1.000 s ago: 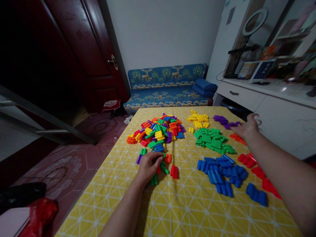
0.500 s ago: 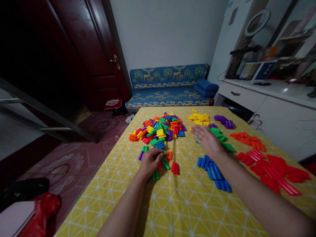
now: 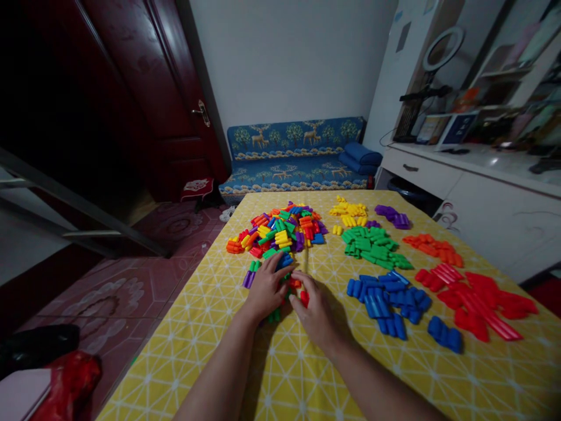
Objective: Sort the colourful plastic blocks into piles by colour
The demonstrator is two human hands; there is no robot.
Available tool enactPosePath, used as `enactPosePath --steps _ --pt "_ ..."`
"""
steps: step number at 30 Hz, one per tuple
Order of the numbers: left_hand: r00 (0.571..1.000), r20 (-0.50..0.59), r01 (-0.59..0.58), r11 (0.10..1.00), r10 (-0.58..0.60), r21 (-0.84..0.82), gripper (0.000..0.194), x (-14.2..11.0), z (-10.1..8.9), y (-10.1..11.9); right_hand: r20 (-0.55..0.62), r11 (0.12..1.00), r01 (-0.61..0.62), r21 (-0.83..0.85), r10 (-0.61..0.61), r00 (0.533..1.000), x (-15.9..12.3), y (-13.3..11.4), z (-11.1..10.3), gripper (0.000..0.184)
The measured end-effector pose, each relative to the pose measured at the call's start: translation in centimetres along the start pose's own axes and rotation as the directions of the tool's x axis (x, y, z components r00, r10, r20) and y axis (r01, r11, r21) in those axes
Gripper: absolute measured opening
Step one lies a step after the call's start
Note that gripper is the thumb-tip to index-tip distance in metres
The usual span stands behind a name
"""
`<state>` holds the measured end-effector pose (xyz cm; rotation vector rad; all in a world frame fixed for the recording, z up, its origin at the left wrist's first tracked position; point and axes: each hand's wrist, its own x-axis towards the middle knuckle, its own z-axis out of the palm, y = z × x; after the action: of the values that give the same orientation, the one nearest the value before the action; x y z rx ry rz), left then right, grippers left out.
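My left hand point(image 3: 266, 287) lies low over a few loose plastic building pieces in front of the mixed pile, fingers spread, touching or just above a blue piece point(image 3: 284, 261). Close beside it, my right hand point(image 3: 319, 316) has thumb and fingers apart around an orange piece point(image 3: 295, 283) and a red piece point(image 3: 304, 298); neither looks gripped. Green pieces point(image 3: 274, 316) peek out below my left hand, partly covered. A green and purple pair point(image 3: 251, 275) sits to its left. Behind stands the pile of mixed-colour ribbed pieces point(image 3: 280, 231).
Sorted by colour on the right are yellow point(image 3: 348, 209), purple point(image 3: 393, 217), green point(image 3: 372, 245), orange point(image 3: 433, 249), blue point(image 3: 385, 301) and red groups point(image 3: 480, 298). The yellow patterned tablecloth point(image 3: 302, 374) lies under everything. A sofa point(image 3: 289, 169) and a white cabinet point(image 3: 491, 199) stand beyond.
My right hand has come from above the green group leftward and nearer, beside my left hand. My left hand's fingers have spread from a pinch. The view has shifted slightly.
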<state>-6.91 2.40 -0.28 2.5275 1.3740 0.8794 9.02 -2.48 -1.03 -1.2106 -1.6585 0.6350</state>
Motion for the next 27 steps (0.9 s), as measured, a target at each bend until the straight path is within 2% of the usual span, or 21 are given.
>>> enactPosePath --steps 3,7,10,14,17,20,23,25,27 --pt "1.0 0.01 0.025 0.998 -0.025 0.051 0.039 0.1 -0.3 0.4 -0.055 0.998 0.028 0.049 -0.025 0.998 0.2 0.1 0.1 0.038" --pt "0.996 -0.049 0.08 0.996 -0.079 0.024 0.033 0.1 -0.5 0.7 -0.069 0.997 0.059 0.046 -0.056 0.996 0.1 0.2 0.3 0.032" --pt "0.986 -0.146 0.07 0.994 -0.082 -0.09 0.031 0.1 -0.4 0.6 -0.095 0.997 0.071 0.035 -0.067 0.993 0.2 0.2 0.1 0.032" --pt "0.966 -0.25 -0.024 0.939 -0.067 -0.343 0.018 0.1 -0.2 1.2 -0.101 0.995 0.09 0.051 -0.084 0.991 0.3 -0.1 -0.4 0.039" --pt "0.97 -0.209 -0.003 0.858 -0.122 -0.513 0.011 0.1 -0.1 2.1 -0.079 0.991 0.114 0.064 -0.108 0.991 0.3 -0.3 -0.6 0.038" --pt "0.981 -0.108 0.068 0.798 -0.164 -0.599 0.016 0.0 -0.2 2.8 -0.089 0.99 0.133 0.049 -0.128 0.988 0.5 -0.4 -0.9 0.034" --pt "0.983 -0.087 0.083 0.822 -0.159 -0.564 0.02 -0.1 -0.3 2.9 -0.144 0.986 0.165 -0.024 -0.166 0.975 1.4 -0.2 -2.7 0.029" --pt "0.985 -0.121 0.052 0.872 -0.126 -0.487 0.019 -0.1 -0.4 2.7 -0.228 0.98 0.168 -0.11 -0.19 0.955 2.4 0.4 -5.1 0.026" --pt "0.985 -0.151 0.015 0.916 -0.083 -0.402 0.018 -0.1 -0.5 2.4 -0.33 0.973 0.112 -0.202 -0.175 0.928 3.4 1.6 -8.1 0.026"
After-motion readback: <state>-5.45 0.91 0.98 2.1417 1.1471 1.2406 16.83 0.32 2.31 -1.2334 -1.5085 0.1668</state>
